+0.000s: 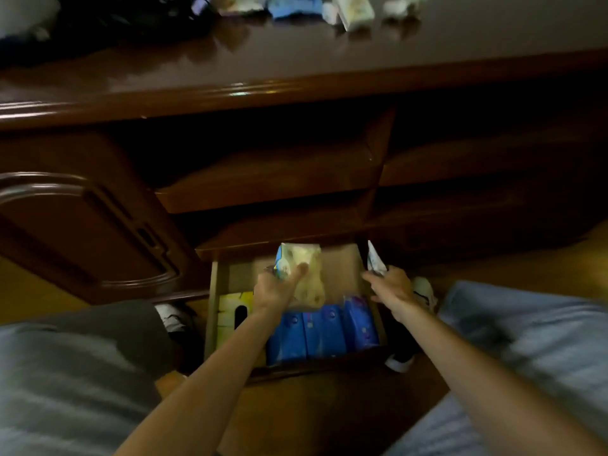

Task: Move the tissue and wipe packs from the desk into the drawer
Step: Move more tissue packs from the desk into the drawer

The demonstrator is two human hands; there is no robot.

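The bottom drawer [212, 311] is pulled out below me. Inside it stand several blue packs [324, 330] in a row at the front and a yellow box [230, 311] at the left. My left hand [276, 287] holds a pale yellow wipe pack [304, 274] over the middle of the drawer. My right hand [391, 287] grips a thin white pack [375, 260] at the drawer's right wall. More packs [296, 6] lie at the far edge of the desk top [296, 57].
A dark cupboard door [85, 225] stands left of the drawer, and open shelves [269, 179] sit above it. My knees in light trousers [526, 340] flank the drawer. Shoes [424, 287] rest on the wooden floor by its sides. Dark cables [115, 18] lie on the desk's left.
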